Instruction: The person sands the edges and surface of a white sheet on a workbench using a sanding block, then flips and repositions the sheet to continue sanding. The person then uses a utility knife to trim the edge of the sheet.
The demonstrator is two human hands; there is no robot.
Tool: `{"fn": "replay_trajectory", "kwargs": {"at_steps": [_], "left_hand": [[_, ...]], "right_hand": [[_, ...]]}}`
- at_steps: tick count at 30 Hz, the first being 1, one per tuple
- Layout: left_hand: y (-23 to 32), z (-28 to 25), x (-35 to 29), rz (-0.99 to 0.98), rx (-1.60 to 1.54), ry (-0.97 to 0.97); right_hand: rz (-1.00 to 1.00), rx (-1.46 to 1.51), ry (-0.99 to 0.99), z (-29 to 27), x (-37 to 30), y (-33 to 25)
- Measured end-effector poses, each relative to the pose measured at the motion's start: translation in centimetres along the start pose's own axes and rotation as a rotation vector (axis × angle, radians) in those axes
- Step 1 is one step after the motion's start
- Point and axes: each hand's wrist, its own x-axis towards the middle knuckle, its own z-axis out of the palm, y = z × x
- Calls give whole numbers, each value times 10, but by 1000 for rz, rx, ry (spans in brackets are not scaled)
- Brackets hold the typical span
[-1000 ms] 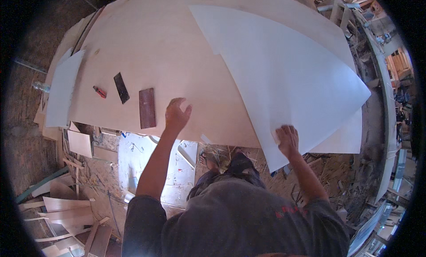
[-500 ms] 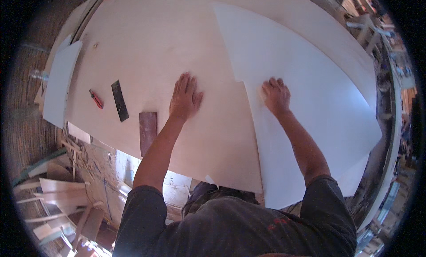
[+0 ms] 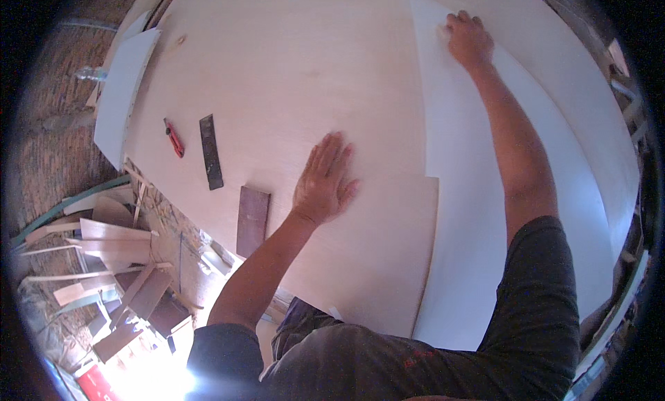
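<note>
My left hand (image 3: 324, 179) lies flat, fingers out, on a pale wooden sheet (image 3: 277, 75). My right hand (image 3: 472, 41) is stretched to the far end of a white sheet (image 3: 499, 214) with a curved right edge. Its fingers are curled, pressing a small pale piece against the surface; most of that piece is hidden, so its kind is unclear. The wooden sheet borders the white one, with a stepped edge between them. Left of my left hand lie a flat brown block (image 3: 253, 221), a dark narrow strip (image 3: 211, 152) and a red utility knife (image 3: 174, 138).
A white panel (image 3: 127, 100) stands along the left edge of the work surface, with a clear plastic bottle (image 3: 90, 73) beyond it. Wood offcuts (image 3: 114, 239) are heaped on the floor at the lower left, near a bright glare. Clutter lines the right rim.
My right hand has slid away from me along the white sheet to its far end. The view has shifted, and my left hand still rests flat on the wooden sheet.
</note>
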Motion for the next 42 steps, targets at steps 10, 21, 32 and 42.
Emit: {"fn": "replay_trajectory", "kwargs": {"at_steps": [10, 21, 32, 42], "left_hand": [[0, -3, 4, 27, -104, 3], [-13, 20, -3, 58, 79, 113], [-37, 38, 10, 195, 135, 237], [-45, 30, 15, 201, 236, 181]], "right_hand": [[59, -42, -77, 44, 89, 35], [160, -84, -182, -70, -173, 27], [373, 139, -267, -289, -660, -104], [142, 191, -160, -239, -552, -105]]}}
